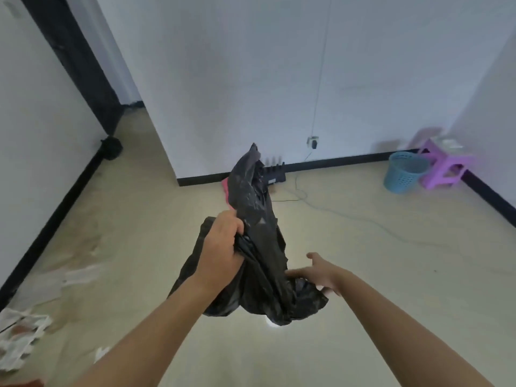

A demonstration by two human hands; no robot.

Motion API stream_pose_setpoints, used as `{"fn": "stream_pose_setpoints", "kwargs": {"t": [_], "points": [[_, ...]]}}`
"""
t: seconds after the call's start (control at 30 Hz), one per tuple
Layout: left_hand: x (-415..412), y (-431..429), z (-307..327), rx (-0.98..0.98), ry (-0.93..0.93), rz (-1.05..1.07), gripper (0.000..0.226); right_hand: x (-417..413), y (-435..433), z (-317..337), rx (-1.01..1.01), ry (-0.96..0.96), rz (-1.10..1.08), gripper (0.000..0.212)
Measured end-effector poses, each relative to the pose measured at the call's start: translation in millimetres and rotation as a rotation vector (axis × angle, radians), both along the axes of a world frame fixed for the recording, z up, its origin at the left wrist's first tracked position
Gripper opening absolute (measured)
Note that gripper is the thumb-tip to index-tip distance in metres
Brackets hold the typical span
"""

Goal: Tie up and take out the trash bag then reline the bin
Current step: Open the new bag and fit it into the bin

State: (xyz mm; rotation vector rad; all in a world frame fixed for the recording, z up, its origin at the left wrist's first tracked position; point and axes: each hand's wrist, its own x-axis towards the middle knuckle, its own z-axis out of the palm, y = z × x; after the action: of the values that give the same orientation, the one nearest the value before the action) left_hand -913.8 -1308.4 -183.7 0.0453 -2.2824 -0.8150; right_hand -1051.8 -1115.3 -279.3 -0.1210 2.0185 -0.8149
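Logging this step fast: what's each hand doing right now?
Left hand: closed, gripping the black trash bag.
Right hand: open, fingers spread against the bag, not gripping.

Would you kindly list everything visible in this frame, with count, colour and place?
trash bag: one, black, held up mid-frame
basket bin: one, blue, far right by the wall
stool: one, purple, beside the bin
tied bag: one, black, far left by the doorway
router: one, black, at the wall's foot
paper scraps: several, white, floor at left
left hand: gripping the bag
right hand: open, fingers spread against the bag
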Motion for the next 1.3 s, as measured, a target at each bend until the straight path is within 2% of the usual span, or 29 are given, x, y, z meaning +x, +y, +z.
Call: {"fn": "stream_pose_setpoints", "kwargs": {"t": [0.03, 0.1, 0.13, 0.17, 0.23, 0.33, 0.43, 0.5, 0.6, 0.67, 0.73, 0.83, 0.9, 1.0, 1.07, 1.17, 1.23, 1.3], "points": [[-25.5, 0.0, -2.9, -0.010, -0.011, -0.034, 0.040, -12.7, 6.9, -4.4, 0.045, -0.104, 0.002, 0.080], [-75.3, -6.3, -12.1, -0.037, -0.023, -0.085, 0.035, -38.4, 21.2, -20.2, 0.101, -0.273, 0.007, 0.045], [-99.2, -11.0, -17.0, -0.071, -0.043, -0.112, 0.027, -51.4, 27.1, -28.9, 0.107, -0.292, -0.006, 0.030], [-122.8, -16.7, -23.4, -0.114, -0.080, -0.143, 0.017, -66.1, 32.1, -37.2, 0.118, -0.260, -0.037, 0.023], [-173.2, -32.8, -39.8, -0.197, -0.205, -0.199, 0.015, -101.4, 40.7, -49.1, 0.164, -0.105, -0.155, 0.026], [-243.4, -55.4, -62.5, -0.447, -0.505, -0.308, 0.049, -155.7, 57.2, -44.8, 0.254, 0.215, -0.305, 0.026], [-310.1, -58.4, -62.3, -0.724, -0.809, -0.409, 0.076, -204.4, 72.7, -20.3, 0.225, 0.482, -0.466, 0.011], [-354.0, -47.2, -54.4, -0.742, -0.794, -0.420, 0.074, -232.0, 77.7, -2.7, 0.188, 0.594, -0.541, 0.013], [-421.6, -15.6, -45.0, -0.753, -0.564, -0.435, 0.065, -268.6, 84.4, 17.7, 0.126, 0.653, -0.592, 0.030], [-466.9, 13.7, -44.5, -0.771, -0.517, -0.453, 0.074, -293.9, 91.5, 27.2, 0.052, 0.681, -0.625, 0.033], [-512.6, 46.9, -54.3, -0.801, -0.588, -0.487, 0.091, -325.4, 103.7, 30.9, -0.031, 0.727, -0.642, 0.030], [-574.1, 100.7, -77.2, -0.795, -0.799, -0.528, 0.112, -383.7, 132.3, 33.1, -0.128, 0.774, -0.619, 0.027], [-612.1, 134.8, -91.2, -0.783, -0.905, -0.521, 0.104, -426.4, 160.9, 36.3, -0.159, 0.796, -0.615, 0.027], [-670.8, 171.7, -98.3, -0.775, -0.923, -0.499, 0.050, -488.7, 212.9, 45.0, -0.143, 0.793, -0.656, 0.027], [-714.0, 193.3, -93.9, -0.681, -0.886, -0.454, 0.028, -532.5, 251.3, 51.4, -0.079, 0.805, -0.645, 0.022], [-774.8, 216.1, -81.1, -0.568, -0.802, -0.349, 0.020, -594.9, 297.5, 52.7, 0.094, 0.826, -0.517, 0.009], [-817.5, 225.1, -76.5, -0.536, -0.752, -0.312, 0.019, -632.9, 317.2, 50.0, 0.164, 0.782, -0.398, 0.020], [-862.7, 229.1, -79.0, -0.527, -0.746, -0.282, 0.018, -671.1, 331.6, 44.1, 0.245, 0.746, -0.280, 0.042]]}}
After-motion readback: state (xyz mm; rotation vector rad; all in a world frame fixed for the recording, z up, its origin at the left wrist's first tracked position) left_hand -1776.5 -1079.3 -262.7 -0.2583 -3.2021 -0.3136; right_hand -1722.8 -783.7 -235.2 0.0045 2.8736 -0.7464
